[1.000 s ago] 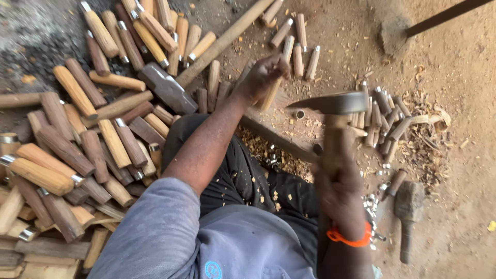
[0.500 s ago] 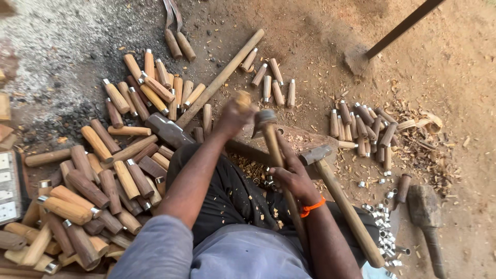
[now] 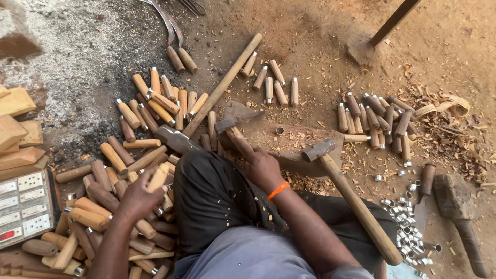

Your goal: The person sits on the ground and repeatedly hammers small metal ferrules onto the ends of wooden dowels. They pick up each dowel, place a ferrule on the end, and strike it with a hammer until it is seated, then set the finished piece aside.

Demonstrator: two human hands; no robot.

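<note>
Wooden and pale, a short turned handle blank [image 3: 158, 177] sits clenched in the left hand [image 3: 138, 199], its long axis tilted toward 1 o'clock, top end poking out above the fingers [image 3: 146, 182]. It hangs just over the heap of similar brown wooden handles [image 3: 111, 170] at 9 o'clock. The right hand [image 3: 264, 168], orange band at the wrist, grips the wooden shaft of a steel-headed hammer [image 3: 231, 128], head pointing to 11 o'clock, beside a flat wooden block [image 3: 297, 142]. A second long-handled hammer [image 3: 351, 199] lies across the lap toward 5 o'clock. Small metal rings [image 3: 405, 219] litter the dirt floor [image 3: 320, 46] at 4 o'clock.
</note>
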